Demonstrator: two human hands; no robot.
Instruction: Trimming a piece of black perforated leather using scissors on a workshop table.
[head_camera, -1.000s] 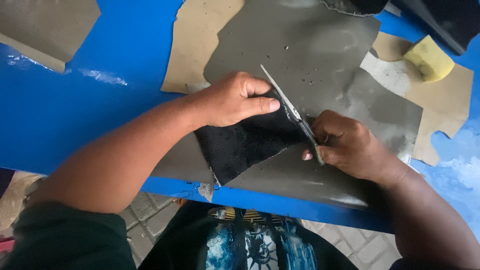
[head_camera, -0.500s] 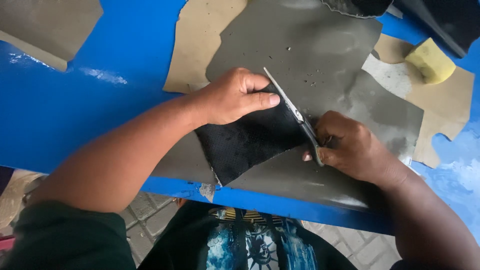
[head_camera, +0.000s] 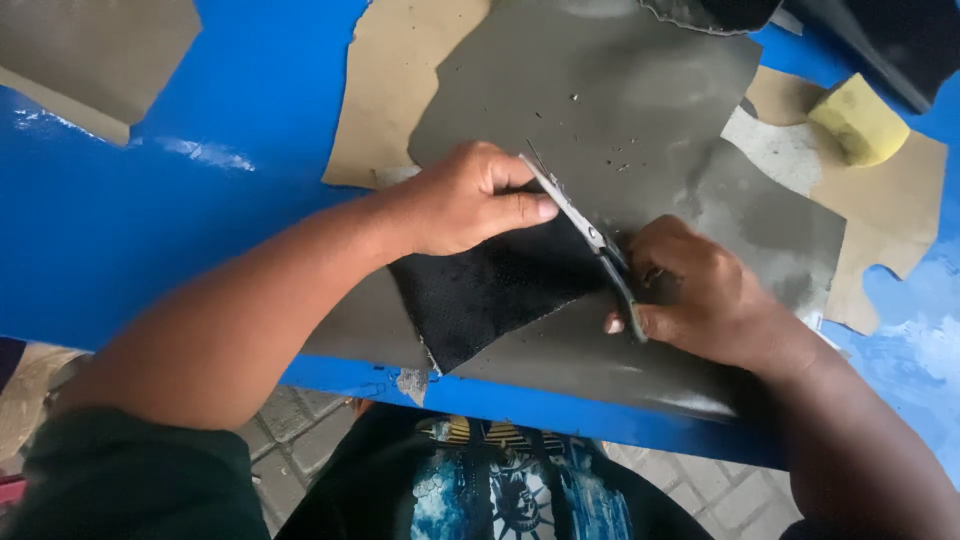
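Scissors (head_camera: 585, 228), gripped in the right hand (head_camera: 700, 295), lie along the edge of a black patch (head_camera: 490, 290) pinned flat by the left hand (head_camera: 465, 200) on grey leather (head_camera: 620, 100), a yellow sponge (head_camera: 858, 118) well apart.

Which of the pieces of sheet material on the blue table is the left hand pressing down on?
The small black textured piece, under the left hand beside the scissors. The other sheets are smooth grey or tan; this one is black.
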